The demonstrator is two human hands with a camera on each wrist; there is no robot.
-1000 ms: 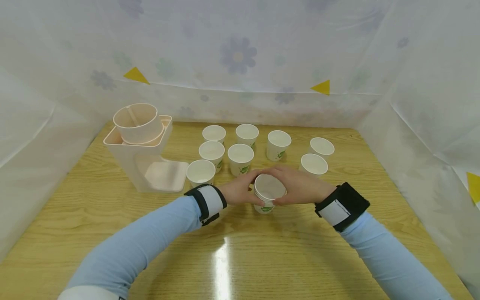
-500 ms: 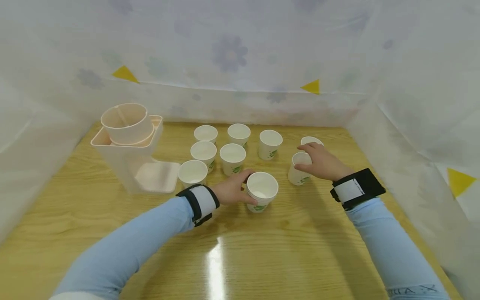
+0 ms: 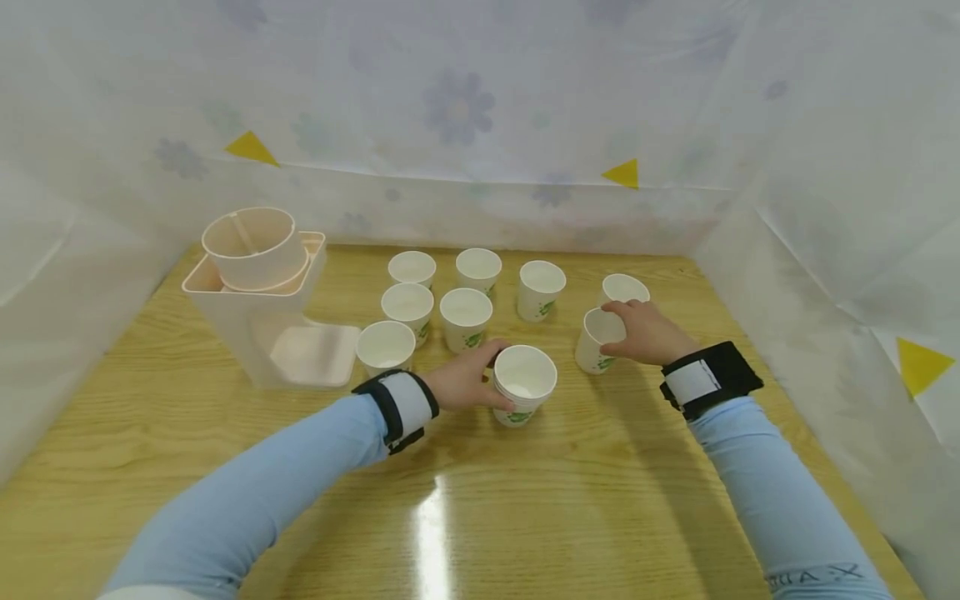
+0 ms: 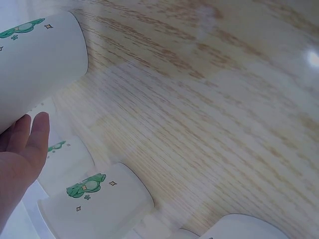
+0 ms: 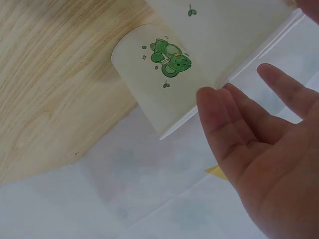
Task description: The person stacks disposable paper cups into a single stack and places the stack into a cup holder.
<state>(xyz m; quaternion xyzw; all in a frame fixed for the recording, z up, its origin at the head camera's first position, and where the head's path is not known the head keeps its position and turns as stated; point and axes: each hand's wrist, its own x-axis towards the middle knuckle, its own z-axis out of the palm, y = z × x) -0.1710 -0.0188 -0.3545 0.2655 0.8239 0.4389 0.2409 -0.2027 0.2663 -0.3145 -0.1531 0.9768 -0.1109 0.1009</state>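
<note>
My left hand [image 3: 468, 379] holds a small stack of nested white paper cups [image 3: 521, 387] upright at front centre. In the left wrist view, fingers [image 4: 37, 137] lie along the side of the stacked cup [image 4: 45, 64], which has green print. On the right, my right hand [image 3: 647, 333] grips a single paper cup [image 3: 592, 346] near its rim, thumb on the near side and fingers on the far side. Just behind it stands another paper cup [image 3: 624, 287], partly hidden by that hand. A green cartoon animal shows on this rear cup [image 5: 164, 64] in the right wrist view.
Several upright paper cups [image 3: 467, 312] stand in loose rows behind and left of the stack. At the left is a pale pink plastic dispenser-like stand [image 3: 288, 325] with a round container on top [image 3: 258, 250]. White patterned sheeting encloses the wooden table [image 3: 570, 508].
My right hand has left the stack, moved right to the single cup and closed near its rim. The left hand stays on the stack. The view has shifted slightly to the right.
</note>
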